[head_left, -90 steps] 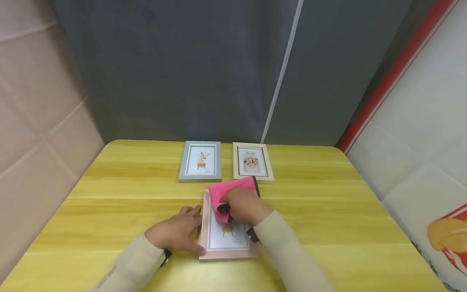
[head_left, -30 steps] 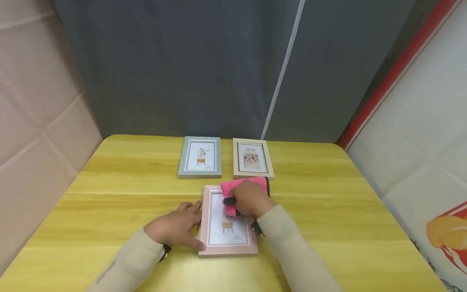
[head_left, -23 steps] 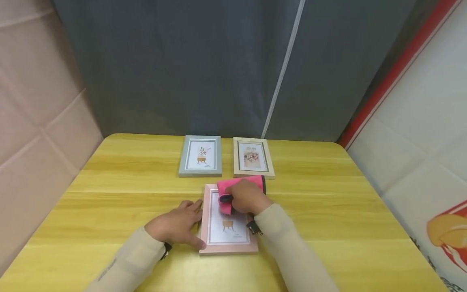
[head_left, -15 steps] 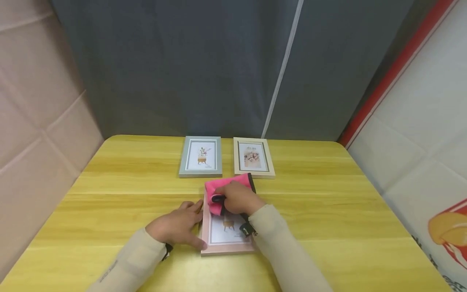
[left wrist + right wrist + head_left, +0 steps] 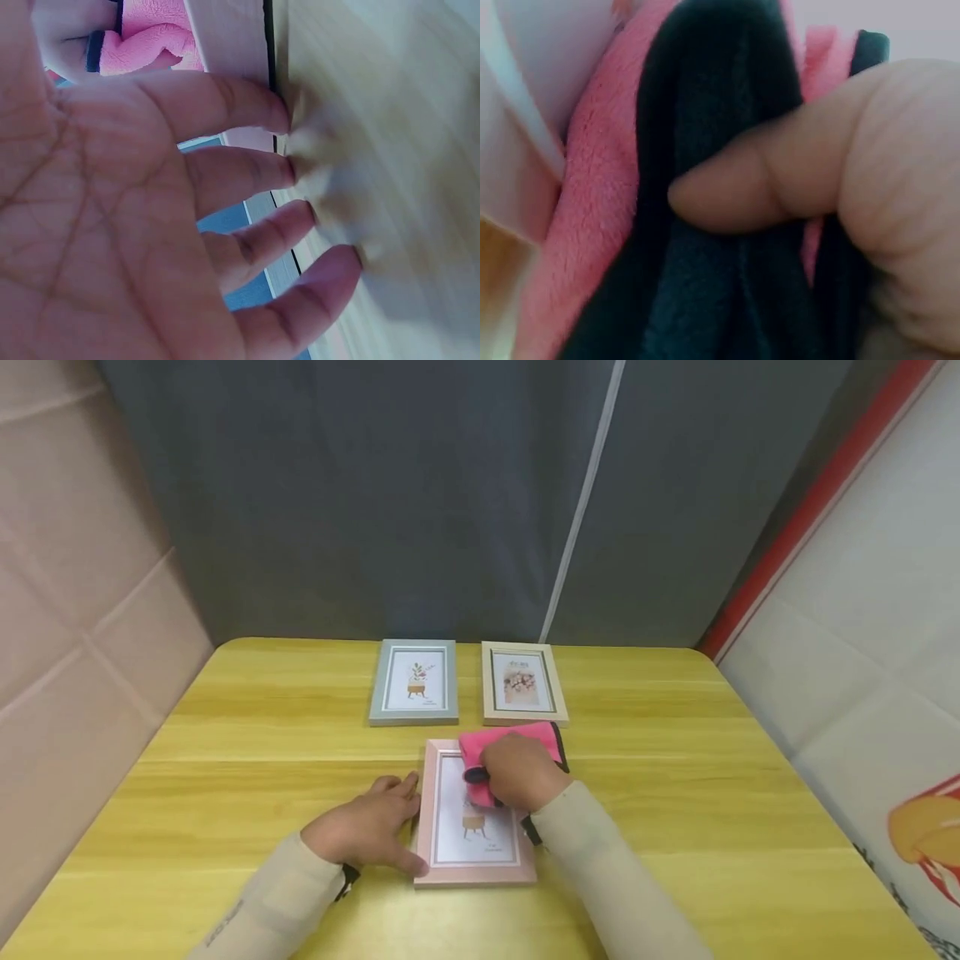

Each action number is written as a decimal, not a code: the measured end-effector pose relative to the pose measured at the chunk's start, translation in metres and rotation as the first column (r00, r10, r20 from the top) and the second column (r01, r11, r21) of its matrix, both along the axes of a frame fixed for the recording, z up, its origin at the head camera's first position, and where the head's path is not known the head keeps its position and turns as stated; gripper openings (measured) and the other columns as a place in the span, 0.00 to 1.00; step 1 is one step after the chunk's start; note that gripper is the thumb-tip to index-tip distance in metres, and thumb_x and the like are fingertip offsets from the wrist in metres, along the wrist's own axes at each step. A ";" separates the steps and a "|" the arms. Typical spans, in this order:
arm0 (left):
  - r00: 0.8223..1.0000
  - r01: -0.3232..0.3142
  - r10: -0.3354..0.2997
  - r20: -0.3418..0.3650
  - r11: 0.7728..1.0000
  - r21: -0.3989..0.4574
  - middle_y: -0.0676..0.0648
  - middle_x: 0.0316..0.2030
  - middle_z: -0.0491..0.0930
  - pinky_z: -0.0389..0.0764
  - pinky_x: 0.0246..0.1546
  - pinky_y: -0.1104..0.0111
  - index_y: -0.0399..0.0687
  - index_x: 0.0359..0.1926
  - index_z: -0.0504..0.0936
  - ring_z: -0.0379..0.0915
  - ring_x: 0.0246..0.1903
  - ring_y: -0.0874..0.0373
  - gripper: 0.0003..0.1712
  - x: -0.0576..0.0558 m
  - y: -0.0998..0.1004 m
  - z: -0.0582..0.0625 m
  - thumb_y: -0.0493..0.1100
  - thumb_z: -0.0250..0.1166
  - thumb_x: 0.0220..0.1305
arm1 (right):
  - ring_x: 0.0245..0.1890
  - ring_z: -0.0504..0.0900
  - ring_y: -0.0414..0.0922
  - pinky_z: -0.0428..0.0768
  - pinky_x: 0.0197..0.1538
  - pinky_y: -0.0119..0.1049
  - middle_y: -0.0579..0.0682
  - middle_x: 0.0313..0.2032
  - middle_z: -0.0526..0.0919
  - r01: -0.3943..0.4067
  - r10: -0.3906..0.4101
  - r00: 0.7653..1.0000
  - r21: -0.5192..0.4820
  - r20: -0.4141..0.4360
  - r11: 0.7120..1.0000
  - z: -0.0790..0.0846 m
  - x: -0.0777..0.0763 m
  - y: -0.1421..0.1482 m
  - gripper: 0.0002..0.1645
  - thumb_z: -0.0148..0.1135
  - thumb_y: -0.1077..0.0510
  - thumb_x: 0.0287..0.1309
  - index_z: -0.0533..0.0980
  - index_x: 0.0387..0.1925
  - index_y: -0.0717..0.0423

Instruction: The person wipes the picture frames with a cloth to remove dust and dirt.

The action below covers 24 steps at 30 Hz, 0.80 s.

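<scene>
A pink picture frame (image 5: pixel 476 875) lies flat on the table, its drawing of a potted plant partly covered at the top. My left hand (image 5: pixel 369 828) steadies it: the thumb touches the lower left corner, and the spread fingers reach along the left side. In the left wrist view those fingers (image 5: pixel 232 176) are fairly straight, tips down at the tabletop. My right hand (image 5: pixel 522 772) grips a folded pink cleaning cloth (image 5: pixel 537 738) with dark edging, over the frame's upper right part. Up close, the right thumb (image 5: pixel 742 184) presses on the cloth's dark border.
Behind the pink frame lie a grey-blue picture frame (image 5: pixel 414 718) and a cream picture frame (image 5: pixel 525 720), side by side. The yellow wood-grain table (image 5: pixel 247 752) ends at a dark curtain (image 5: pixel 360 510), with pale coverings at both sides.
My right hand has swept the cloth left and right across the upper part of the pink frame, most recently rightward. The left hand has stayed at the frame's left side.
</scene>
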<state>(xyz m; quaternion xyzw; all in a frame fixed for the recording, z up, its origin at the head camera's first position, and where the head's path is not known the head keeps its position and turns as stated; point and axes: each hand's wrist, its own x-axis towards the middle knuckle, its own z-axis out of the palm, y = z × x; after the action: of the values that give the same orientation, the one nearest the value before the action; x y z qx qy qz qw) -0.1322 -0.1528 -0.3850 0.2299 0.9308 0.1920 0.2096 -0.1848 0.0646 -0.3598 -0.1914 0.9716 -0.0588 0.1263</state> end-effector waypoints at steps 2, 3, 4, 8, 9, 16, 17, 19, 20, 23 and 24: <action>1.000 0.015 -0.015 -0.005 1.000 0.001 0.33 0.74 0.53 0.62 0.65 0.43 0.37 0.68 0.70 0.49 0.70 0.35 0.54 0.000 0.000 0.000 0.61 0.78 0.45 | 0.33 0.74 0.47 0.75 0.43 0.38 0.48 0.27 0.76 -0.018 0.018 1.000 0.017 0.002 1.000 -0.002 -0.002 0.001 0.06 0.66 0.60 0.60 0.80 0.27 0.53; 1.000 0.019 -0.019 -0.005 1.000 0.002 0.33 0.74 0.52 0.62 0.65 0.42 0.37 0.68 0.70 0.49 0.70 0.35 0.54 0.000 0.000 0.001 0.61 0.78 0.45 | 0.33 0.74 0.47 0.75 0.42 0.38 0.48 0.27 0.76 -0.023 0.022 1.000 0.017 0.011 1.000 -0.003 -0.003 0.002 0.05 0.66 0.60 0.61 0.80 0.28 0.53; 1.000 0.021 -0.021 -0.007 1.000 -0.001 0.33 0.74 0.52 0.62 0.65 0.42 0.38 0.69 0.70 0.49 0.71 0.35 0.55 0.000 0.000 0.001 0.61 0.78 0.45 | 0.33 0.74 0.47 0.75 0.42 0.38 0.48 0.28 0.77 -0.027 0.027 0.999 0.011 0.021 1.000 -0.004 -0.005 0.003 0.04 0.65 0.60 0.61 0.81 0.29 0.53; 1.000 0.016 -0.016 -0.003 1.000 -0.009 0.35 0.74 0.52 0.62 0.64 0.40 0.37 0.70 0.68 0.48 0.71 0.35 0.56 0.001 -0.001 0.001 0.62 0.77 0.45 | 0.33 0.75 0.46 0.75 0.40 0.37 0.47 0.29 0.78 -0.005 0.012 0.995 -0.070 0.099 0.998 -0.006 -0.011 0.008 0.07 0.62 0.65 0.60 0.83 0.33 0.51; 1.000 0.010 -0.010 0.001 1.000 -0.010 0.35 0.74 0.52 0.61 0.64 0.39 0.37 0.70 0.68 0.47 0.71 0.35 0.56 0.001 -0.001 0.001 0.62 0.78 0.45 | 0.32 0.76 0.46 0.75 0.40 0.37 0.47 0.29 0.78 -0.007 0.018 0.993 -0.097 0.114 0.995 -0.005 -0.013 0.009 0.10 0.61 0.67 0.59 0.83 0.33 0.50; 1.000 0.011 -0.011 0.015 1.000 0.005 0.35 0.75 0.51 0.61 0.64 0.39 0.39 0.71 0.67 0.47 0.71 0.35 0.56 0.002 -0.003 0.000 0.62 0.77 0.47 | 0.31 0.76 0.45 0.75 0.40 0.37 0.46 0.29 0.78 -0.027 0.064 0.982 -0.202 0.180 0.979 -0.009 -0.022 0.003 0.11 0.59 0.67 0.60 0.81 0.33 0.47; 1.000 0.013 -0.013 0.015 1.000 0.007 0.35 0.75 0.51 0.62 0.64 0.39 0.39 0.71 0.67 0.47 0.71 0.35 0.56 0.002 -0.003 0.000 0.62 0.77 0.47 | 0.32 0.76 0.44 0.75 0.41 0.37 0.45 0.29 0.78 -0.043 0.083 0.980 -0.215 0.179 0.976 -0.010 -0.022 0.001 0.11 0.58 0.66 0.61 0.82 0.34 0.47; 1.000 0.018 -0.018 0.013 1.000 0.005 0.35 0.75 0.51 0.63 0.64 0.40 0.40 0.71 0.67 0.47 0.71 0.36 0.55 0.002 -0.003 -0.001 0.62 0.76 0.47 | 0.32 0.77 0.44 0.76 0.41 0.37 0.45 0.30 0.79 -0.069 0.118 0.976 -0.256 0.181 0.964 -0.012 -0.023 -0.005 0.11 0.58 0.65 0.61 0.83 0.36 0.47; 1.000 0.018 -0.018 0.012 1.000 0.000 0.36 0.75 0.51 0.63 0.64 0.41 0.40 0.71 0.67 0.47 0.71 0.36 0.56 0.002 -0.003 -0.001 0.62 0.76 0.47 | 0.33 0.77 0.43 0.76 0.42 0.36 0.44 0.30 0.80 -0.086 0.139 0.974 -0.272 0.179 0.958 -0.013 -0.023 -0.007 0.12 0.59 0.65 0.62 0.83 0.38 0.46; 1.000 0.018 -0.018 0.007 1.000 -0.015 0.38 0.75 0.50 0.63 0.64 0.43 0.39 0.71 0.66 0.47 0.72 0.38 0.56 0.001 -0.003 -0.001 0.63 0.76 0.47 | 0.34 0.77 0.43 0.76 0.45 0.35 0.43 0.32 0.81 -0.115 0.175 0.969 -0.311 0.173 0.944 -0.015 -0.020 -0.013 0.14 0.59 0.66 0.62 0.84 0.43 0.47; 1.000 0.016 -0.016 0.005 1.000 -0.016 0.38 0.76 0.50 0.64 0.64 0.44 0.39 0.71 0.66 0.47 0.72 0.38 0.56 0.000 -0.003 -0.001 0.63 0.76 0.47 | 0.34 0.78 0.43 0.76 0.45 0.35 0.43 0.33 0.81 -0.117 0.178 0.969 -0.315 0.171 0.942 -0.015 -0.019 -0.014 0.15 0.59 0.66 0.61 0.84 0.44 0.48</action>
<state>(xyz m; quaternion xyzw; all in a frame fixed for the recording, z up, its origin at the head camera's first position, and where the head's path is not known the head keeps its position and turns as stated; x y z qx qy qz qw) -0.1323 -0.1553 -0.3864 0.2354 0.9299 0.1831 0.2151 -0.2037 0.0505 -0.3751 -0.2743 0.9166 -0.2156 0.1950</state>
